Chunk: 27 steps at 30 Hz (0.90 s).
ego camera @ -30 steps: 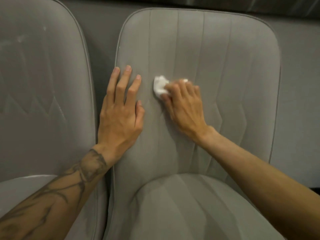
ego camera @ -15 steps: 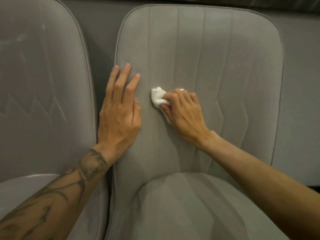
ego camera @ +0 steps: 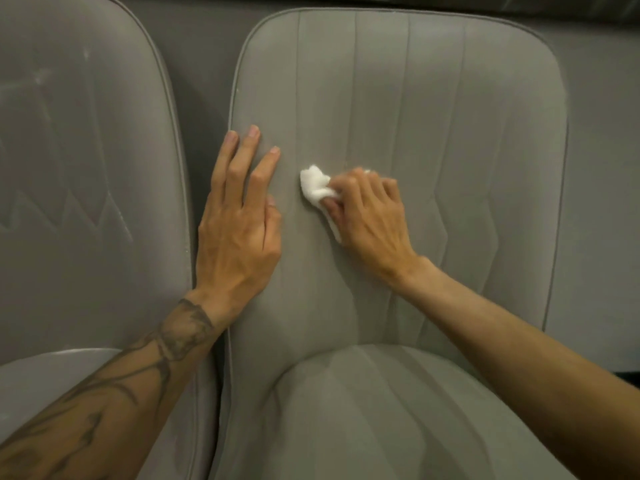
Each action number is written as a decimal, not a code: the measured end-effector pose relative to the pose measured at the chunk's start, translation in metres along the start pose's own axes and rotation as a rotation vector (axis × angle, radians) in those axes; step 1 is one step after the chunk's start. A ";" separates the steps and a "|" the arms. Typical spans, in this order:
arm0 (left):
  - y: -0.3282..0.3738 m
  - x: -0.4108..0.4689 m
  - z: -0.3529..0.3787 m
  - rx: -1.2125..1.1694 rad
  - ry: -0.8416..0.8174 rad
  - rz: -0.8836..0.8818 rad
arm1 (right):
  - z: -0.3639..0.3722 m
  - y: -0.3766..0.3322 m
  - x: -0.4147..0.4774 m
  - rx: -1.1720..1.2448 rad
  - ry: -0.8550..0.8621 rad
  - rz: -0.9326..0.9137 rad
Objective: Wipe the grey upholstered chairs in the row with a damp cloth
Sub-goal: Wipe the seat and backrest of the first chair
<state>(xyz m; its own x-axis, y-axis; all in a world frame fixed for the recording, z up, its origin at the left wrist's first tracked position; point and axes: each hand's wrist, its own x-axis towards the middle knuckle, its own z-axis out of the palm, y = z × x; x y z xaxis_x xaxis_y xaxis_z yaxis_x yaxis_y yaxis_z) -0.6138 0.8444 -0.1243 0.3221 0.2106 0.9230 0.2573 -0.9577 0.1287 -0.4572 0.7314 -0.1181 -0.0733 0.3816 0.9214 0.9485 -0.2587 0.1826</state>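
At centre frame, the right hand (ego camera: 370,216) presses a white cloth (ego camera: 317,188) against the backrest of the middle grey chair (ego camera: 450,133). Its fingers (ego camera: 349,185) are curled over the cloth, which bunches out past the fingertips toward the left and trails under the palm. Left of it, apart from the cloth, the left hand (ego camera: 239,220) lies flat on the same backrest's left edge, fingers straight and slightly spread. A second chair (ego camera: 86,168) occupies the left of frame.

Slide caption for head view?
Right hand presses a white cloth to the grey chair backrest; left hand rests flat beside it.
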 end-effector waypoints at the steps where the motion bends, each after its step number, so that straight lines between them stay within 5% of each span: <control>1: 0.001 0.000 0.000 -0.009 0.009 -0.009 | 0.000 0.006 0.017 -0.023 0.052 0.043; 6: 0.002 0.001 -0.001 -0.010 0.053 -0.064 | 0.009 0.008 0.101 -0.038 0.302 0.364; 12: 0.004 0.000 -0.004 -0.010 0.047 -0.084 | 0.001 -0.038 0.019 0.129 -0.021 0.032; 20: 0.000 0.000 0.001 -0.046 0.075 -0.058 | 0.011 -0.014 0.108 0.042 0.223 0.304; 24: 0.000 0.000 0.000 -0.069 0.073 -0.068 | 0.005 -0.036 0.053 0.121 0.014 0.035; 27: 0.002 0.000 -0.001 -0.064 0.072 -0.069 | 0.003 -0.009 0.072 0.025 0.042 -0.041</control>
<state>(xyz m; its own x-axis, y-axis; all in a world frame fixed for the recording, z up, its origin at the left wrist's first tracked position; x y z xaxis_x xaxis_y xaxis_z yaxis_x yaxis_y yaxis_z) -0.6144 0.8427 -0.1233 0.2393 0.2638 0.9344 0.2170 -0.9526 0.2133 -0.4703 0.7635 -0.0545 -0.1248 0.3535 0.9271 0.9518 -0.2211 0.2124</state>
